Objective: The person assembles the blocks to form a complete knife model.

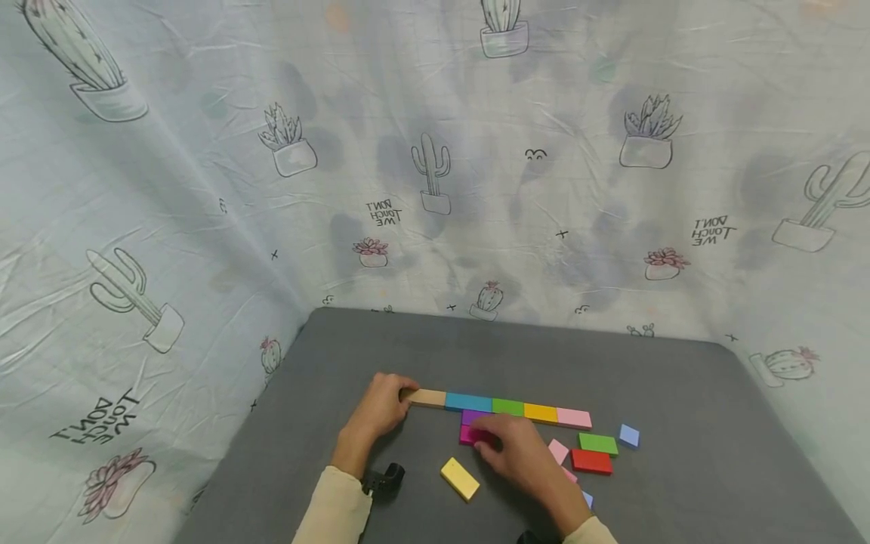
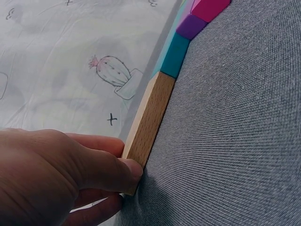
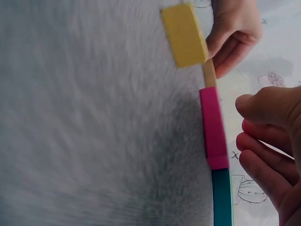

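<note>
My left hand [image 1: 381,408] pinches the left end of a plain wooden block [image 2: 153,113], thumb on its near side and fingers behind. That block heads a straight row, with a blue block [image 1: 469,402], a green block [image 1: 507,407], an orange-yellow block [image 1: 540,412] and a pink block [image 1: 574,418] running rightward. Against the row's near side lies a purple block [image 1: 472,416], with a magenta block [image 1: 467,435] in front of it. My right hand [image 1: 519,453] hovers by the magenta block, overlapping it in the head view; in the right wrist view its loosely bent fingers [image 3: 263,165] hold nothing.
On the grey table [image 1: 272,483], a pale yellow block [image 1: 460,479] lies between the forearms. Right of my right hand are a green block [image 1: 598,444], a red block [image 1: 592,462], a small blue block [image 1: 629,436] and small pink pieces [image 1: 558,451]. Cactus-print cloth [image 1: 435,264] surrounds the table.
</note>
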Available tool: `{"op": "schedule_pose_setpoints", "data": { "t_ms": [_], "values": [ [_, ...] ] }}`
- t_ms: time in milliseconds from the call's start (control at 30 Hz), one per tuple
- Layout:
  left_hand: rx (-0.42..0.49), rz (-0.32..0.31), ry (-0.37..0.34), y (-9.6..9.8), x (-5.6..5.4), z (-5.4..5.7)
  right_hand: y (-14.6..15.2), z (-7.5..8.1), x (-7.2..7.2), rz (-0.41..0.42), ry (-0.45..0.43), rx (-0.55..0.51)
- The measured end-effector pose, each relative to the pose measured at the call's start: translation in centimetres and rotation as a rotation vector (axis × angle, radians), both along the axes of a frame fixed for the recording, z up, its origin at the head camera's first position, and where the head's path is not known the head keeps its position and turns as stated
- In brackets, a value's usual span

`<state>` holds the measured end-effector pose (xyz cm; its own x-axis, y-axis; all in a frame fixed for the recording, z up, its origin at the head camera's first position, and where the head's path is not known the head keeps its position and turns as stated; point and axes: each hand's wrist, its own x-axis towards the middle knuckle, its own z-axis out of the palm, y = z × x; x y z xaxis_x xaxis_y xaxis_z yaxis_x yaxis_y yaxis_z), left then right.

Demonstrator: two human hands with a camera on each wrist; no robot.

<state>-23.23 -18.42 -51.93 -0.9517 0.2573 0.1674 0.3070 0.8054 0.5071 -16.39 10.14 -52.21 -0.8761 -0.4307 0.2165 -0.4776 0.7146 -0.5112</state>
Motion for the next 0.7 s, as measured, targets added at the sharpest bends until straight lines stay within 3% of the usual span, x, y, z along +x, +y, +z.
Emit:
{"op": "schedule_pose_setpoints", "data": {
  "t_ms": [233, 500, 700],
  "values": [
    [-0.004, 0.004, -0.006, 0.0, -0.1, 0.0, 0.4, 0.1, 2.5, -0.069, -0.089, -0.102],
    [-0.01, 0.001, -0.004, -0.1, 0.0, 0.0, -0.9, 0.6, 6.2, -0.291, -0.275, -0.25],
    [-0.016, 0.0, -0.006, 0.0, 0.1, 0.1, -2.5, 0.0, 7.7, -0.408, -0.35, -0.324]
  ]
}}
